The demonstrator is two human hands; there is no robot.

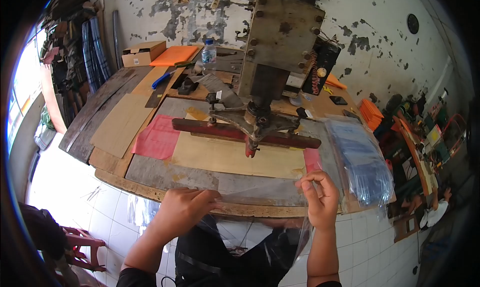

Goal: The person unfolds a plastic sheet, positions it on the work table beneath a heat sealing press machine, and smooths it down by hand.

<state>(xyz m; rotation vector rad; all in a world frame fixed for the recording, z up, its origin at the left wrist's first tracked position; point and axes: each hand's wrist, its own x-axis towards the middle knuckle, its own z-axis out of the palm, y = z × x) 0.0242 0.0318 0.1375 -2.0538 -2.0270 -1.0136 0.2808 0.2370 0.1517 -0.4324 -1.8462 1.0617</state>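
A clear plastic sheet (265,192) stretches between my two hands at the front edge of the workbench and hangs down over my lap. My left hand (189,209) pinches its left side, and my right hand (321,194) pinches its upper right corner with the fingertips. Beyond them, a press with a long red bar (225,133) stands over a cream sheet (220,159). Pink material (155,138) lies at the left of the cream sheet, with a smaller pink piece at its right.
Clear plastic sleeves (361,159) are piled at the bench's right. Behind are a cardboard box (144,54), an orange stack (174,56), a bottle (209,53) and a phone (338,101). A red stool (85,244) stands lower left; people are at far right.
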